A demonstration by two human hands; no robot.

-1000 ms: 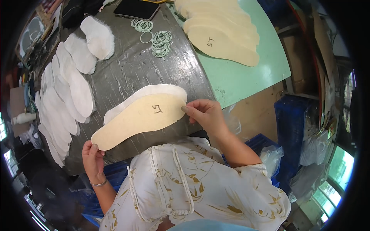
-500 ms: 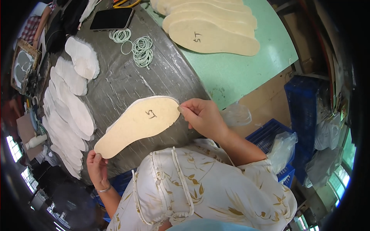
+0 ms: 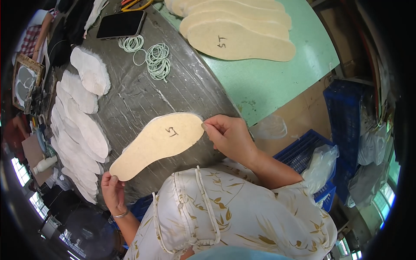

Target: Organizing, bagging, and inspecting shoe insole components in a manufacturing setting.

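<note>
A cream insole (image 3: 151,145) with a dark handwritten mark is stretched between my hands, just over the grey-covered table. A thin white edge shows along its far side, so another layer seems to lie under it. My left hand (image 3: 113,190) pinches the narrow end, thumb on top. At the wide end, my right hand (image 3: 227,136) grips the rim between thumb and fingers. Left of the insole, white fleecy insoles (image 3: 89,134) lie in an overlapping row. More cream insoles (image 3: 242,41) are fanned out on the green board at the far right.
The grey plastic-covered table (image 3: 125,104) meets a green board (image 3: 260,86). A black phone (image 3: 121,24), pale green elastic loops (image 3: 158,63) and yellow-orange handles (image 3: 136,6) lie at the far side. Blue crates (image 3: 303,151) with plastic bags stand at right, a dark fan (image 3: 91,234) at lower left.
The white strip along the insole's far edge has become narrower. Both hands keep their grip on its ends. The whole view has shifted slightly.
</note>
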